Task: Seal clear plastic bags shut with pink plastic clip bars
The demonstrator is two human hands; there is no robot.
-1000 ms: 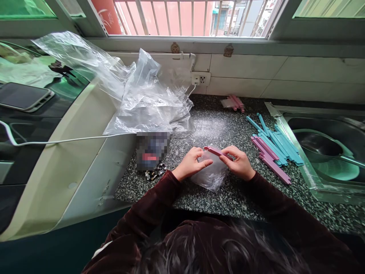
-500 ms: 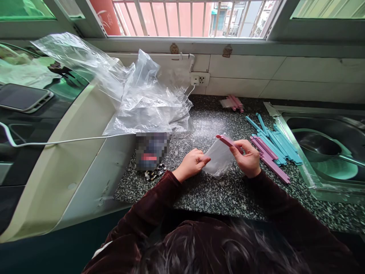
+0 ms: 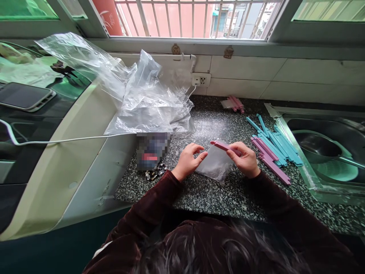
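My right hand pinches a pink bag-sealing clip by its right end. A small clear plastic bag hangs below the clip, its upper part against it. Just left of the bag, my left hand has its thumb and fingers apart, with nothing between them. Right of my right hand lie several loose pink clips, beside and partly on a pile of blue clips.
Large crumpled plastic bags lie at the back left, near a socket. Several pink clips with a small bag rest by the wall. A metal sink holding a pan is at right; a phone lies far left.
My left hand has let go of the small bag and opened its fingers. The pink clip, in my right hand, has shifted slightly left and down along with the bag.
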